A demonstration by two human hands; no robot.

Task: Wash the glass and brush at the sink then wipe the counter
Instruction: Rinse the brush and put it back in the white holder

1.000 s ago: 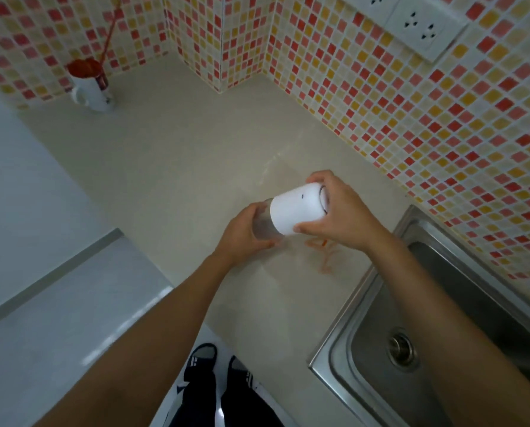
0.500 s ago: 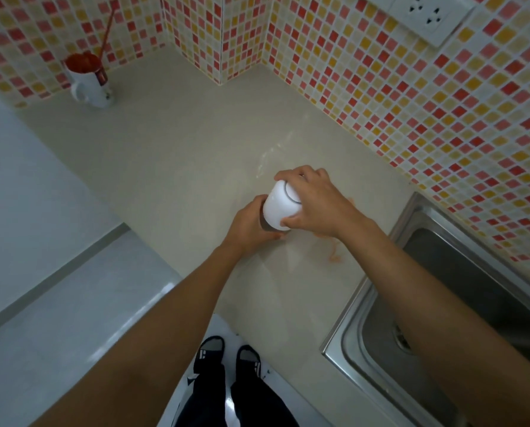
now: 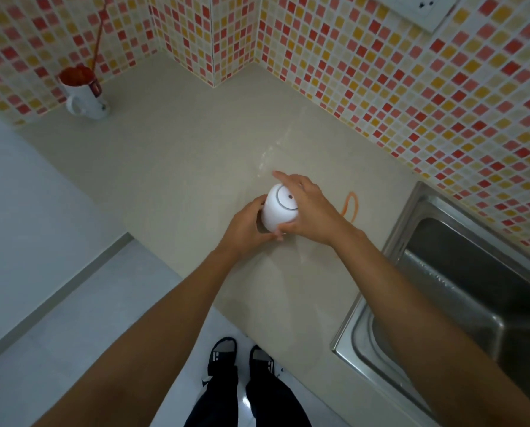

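Counter [image 3: 171,167]: broad, smooth, pale, walled by tile on 2 sides; front edge drops to the floor just below the hands. Open room lies left and back. Wet sheen behind the hands, so judged slick.

Sink [image 3: 461,291]: steel basin close on the right, raised rim between it and the hands. Short carry, but the rim is a knock hazard for glass.

Mug [image 3: 85,94]: far back-left corner, red-stained, with a thin brush [image 3: 98,35] standing in it. Well apart from everything; likely tips easily if the handle is pulled sideways.

Dispenser [image 3: 279,209]: white top, upright on the counter. Both hands on it. Left hand [image 3: 246,229] curled round the lower part, which is mostly hidden. Right hand [image 3: 311,212] wraps the top from the side, forefinger lifted. Probably light, smooth, slippery when wet; best held low on the body.

Orange ring stain [image 3: 350,206]: just right of the right hand.
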